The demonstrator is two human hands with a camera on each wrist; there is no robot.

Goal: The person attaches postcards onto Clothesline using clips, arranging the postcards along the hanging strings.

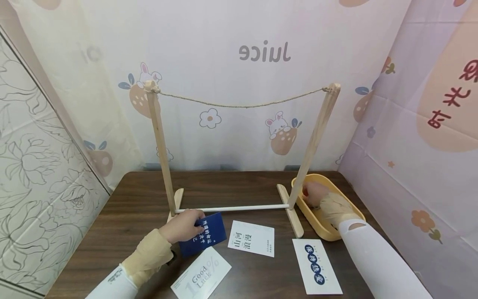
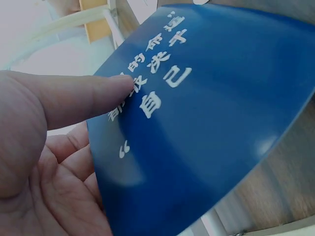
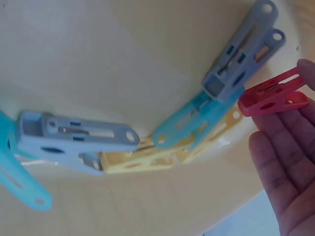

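My left hand (image 1: 183, 226) pinches a dark blue card (image 1: 216, 232) with white writing, its lower part above the table at the left. In the left wrist view the thumb lies across the front of the card (image 2: 216, 108), with the fingers behind it. My right hand (image 1: 316, 194) is inside a yellow oblong tray (image 1: 316, 224). There, thumb and fingers hold a red clothespin (image 3: 268, 98). Near it in the tray lie a grey clothespin (image 3: 241, 56), a turquoise clothespin (image 3: 177, 123), a pale yellow clothespin (image 3: 140, 161) and a light blue clothespin (image 3: 83, 132).
A wooden frame stands behind the cards, its posts joined by a sagging rope (image 1: 239, 106) above and a white rod (image 1: 231, 208) below. Flat on the table (image 1: 138, 195) lie a Good Luck card (image 1: 209, 270), a white card (image 1: 261, 238) and another white card (image 1: 328, 278).
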